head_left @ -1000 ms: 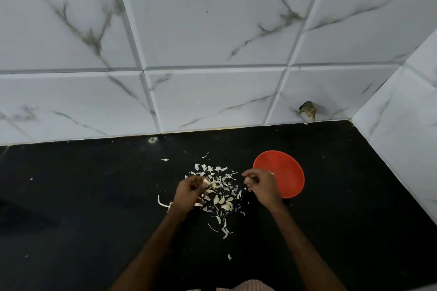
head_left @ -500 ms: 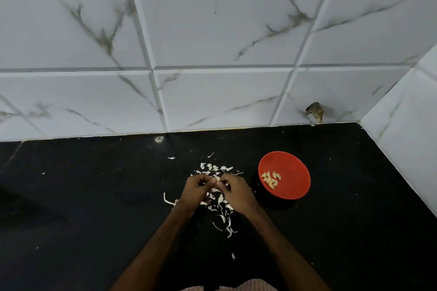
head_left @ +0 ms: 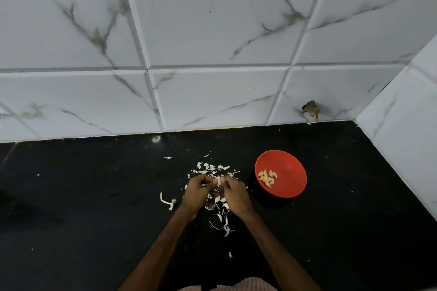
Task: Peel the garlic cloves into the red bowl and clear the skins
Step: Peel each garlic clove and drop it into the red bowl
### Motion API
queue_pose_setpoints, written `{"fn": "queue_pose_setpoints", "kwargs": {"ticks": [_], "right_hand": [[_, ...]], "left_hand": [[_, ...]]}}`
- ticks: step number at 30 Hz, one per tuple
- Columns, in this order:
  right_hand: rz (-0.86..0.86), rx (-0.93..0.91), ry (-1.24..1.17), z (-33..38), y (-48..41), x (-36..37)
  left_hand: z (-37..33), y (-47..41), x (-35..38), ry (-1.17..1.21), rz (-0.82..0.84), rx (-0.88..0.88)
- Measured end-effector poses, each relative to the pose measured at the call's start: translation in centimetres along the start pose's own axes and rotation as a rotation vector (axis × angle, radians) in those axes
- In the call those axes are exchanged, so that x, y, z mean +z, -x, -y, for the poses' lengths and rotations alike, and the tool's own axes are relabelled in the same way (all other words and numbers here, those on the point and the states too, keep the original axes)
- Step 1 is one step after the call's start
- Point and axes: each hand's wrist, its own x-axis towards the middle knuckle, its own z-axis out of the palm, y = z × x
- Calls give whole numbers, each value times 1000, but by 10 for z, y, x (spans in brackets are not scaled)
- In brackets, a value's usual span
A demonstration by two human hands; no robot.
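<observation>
Fingers: your fingertips point(head_left: 206, 180) on both sides are curled in and meet on one pale garlic clove point(head_left: 218, 181), pinching it between them.
Left hand: your left hand point(head_left: 197, 194) grips the clove from its left side, knuckles up, wrist low over the counter.
Right hand: your right hand point(head_left: 236, 195) pinches the same clove from the right, thumb and first fingers bent onto it.
Clove position: you hold it between the two hands, above the far part of the skin pile and to the left of the bowl.
Red bowl: the red bowl point(head_left: 292, 170) stands upright on the counter, near your right hand but apart from it.
Peeled cloves: a small cluster of peeled cloves point(head_left: 267, 178) lies in the left part of the bowl.
Skins: loose white skins point(head_left: 214, 168) are scattered under and around your hands, with more strips trailing toward you.
Stem scrap: a curved stem scrap point(head_left: 166, 202) lies just left of your left hand.
Counter: the black counter point(head_left: 94, 196) carries everything.
Wall: the marbled white wall tiles point(head_left: 212, 19) rise behind it, with a brown patch point(head_left: 311, 110) near the corner.
</observation>
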Motion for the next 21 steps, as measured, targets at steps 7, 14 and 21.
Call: {"fn": "queue_pose_setpoints", "kwargs": {"ticks": [7, 14, 21], "right_hand": [[27, 18, -156, 6, 4, 1], [-103, 8, 60, 14, 2, 6], [-73, -18, -150, 20, 6, 12]], "left_hand": [[3, 2, -2, -130, 12, 117], [7, 4, -1, -73, 10, 80], [11, 7, 4, 82, 62, 47]]}}
